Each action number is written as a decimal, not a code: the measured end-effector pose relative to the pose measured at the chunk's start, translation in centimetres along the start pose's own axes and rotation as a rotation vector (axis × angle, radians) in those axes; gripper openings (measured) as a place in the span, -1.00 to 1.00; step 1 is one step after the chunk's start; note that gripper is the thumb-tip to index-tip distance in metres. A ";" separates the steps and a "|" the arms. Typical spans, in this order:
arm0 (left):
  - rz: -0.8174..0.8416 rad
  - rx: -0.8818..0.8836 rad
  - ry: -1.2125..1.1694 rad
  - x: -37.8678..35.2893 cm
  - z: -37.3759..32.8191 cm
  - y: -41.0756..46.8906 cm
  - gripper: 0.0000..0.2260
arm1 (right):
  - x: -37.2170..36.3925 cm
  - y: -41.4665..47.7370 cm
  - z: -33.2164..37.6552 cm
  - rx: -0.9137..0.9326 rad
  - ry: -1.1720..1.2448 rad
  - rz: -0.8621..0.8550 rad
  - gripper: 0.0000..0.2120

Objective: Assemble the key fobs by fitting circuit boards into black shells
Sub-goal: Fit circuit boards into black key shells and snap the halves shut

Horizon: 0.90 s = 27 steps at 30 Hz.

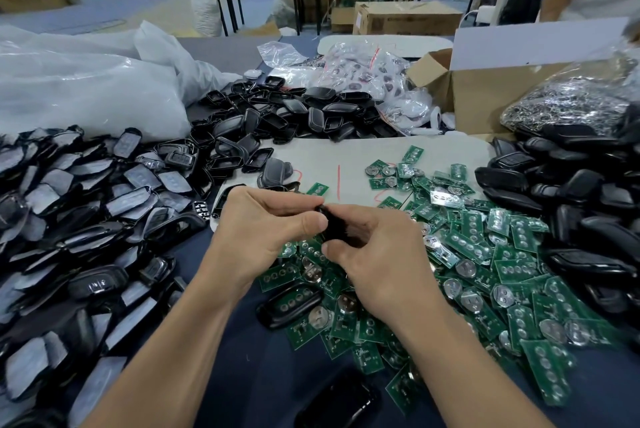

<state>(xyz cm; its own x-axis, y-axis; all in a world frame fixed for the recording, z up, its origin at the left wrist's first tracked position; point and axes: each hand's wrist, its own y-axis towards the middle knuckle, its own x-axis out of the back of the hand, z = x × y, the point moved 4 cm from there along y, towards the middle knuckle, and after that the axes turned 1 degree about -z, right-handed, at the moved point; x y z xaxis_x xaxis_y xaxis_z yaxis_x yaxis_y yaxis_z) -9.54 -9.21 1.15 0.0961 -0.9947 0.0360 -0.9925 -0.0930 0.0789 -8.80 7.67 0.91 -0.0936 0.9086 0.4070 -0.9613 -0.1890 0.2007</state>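
Fingers (311, 221) of left hand (256, 230) and right hand (377, 254) pinch black shell (334, 226) above warehouse table (239, 358).

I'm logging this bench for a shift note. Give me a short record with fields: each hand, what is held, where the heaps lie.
left hand: pinches the black shell
right hand: pinches the same shell, opposite side
circuit boards: green heap right of the hands
empty shells: black heap beyond the hands
fitted shell: on the table by the left wrist, board inside

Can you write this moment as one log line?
left hand: holds black shell | right hand: holds same shell | circuit boards: heaped beneath hands
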 end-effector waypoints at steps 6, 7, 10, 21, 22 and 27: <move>-0.127 -0.019 0.082 -0.1 0.3 0.1 -0.84 | -1.0 -0.4 0.7 0.094 -0.226 -0.073 -0.35; -0.148 -0.023 0.084 -0.1 0.2 0.1 -0.82 | -0.9 -0.4 0.8 0.103 -0.223 -0.085 -0.34; -0.198 -0.034 0.043 0.0 0.1 0.1 -0.79 | -0.4 -0.1 0.7 0.108 -0.157 -0.126 -0.41; -0.102 0.136 -0.072 -0.8 0.5 0.0 -0.86 | 0.2 0.0 -0.3 0.100 -0.043 -0.140 -0.53; -0.091 0.158 -0.038 -1.1 0.7 -0.1 -0.87 | 0.3 0.0 -0.3 0.117 -0.074 -0.147 -0.53; -0.101 0.190 -0.043 -1.4 0.9 -0.1 -0.88 | 0.2 0.1 0.1 0.170 -0.144 -0.160 -0.48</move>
<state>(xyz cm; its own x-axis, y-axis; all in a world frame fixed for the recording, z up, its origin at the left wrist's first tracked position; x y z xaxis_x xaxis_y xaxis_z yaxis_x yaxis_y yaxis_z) -9.68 -7.84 0.17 0.1967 -0.9805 -0.0054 -0.9747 -0.1949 -0.1099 -8.91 7.76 1.15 0.1053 0.8719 0.4783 -0.9025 -0.1182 0.4142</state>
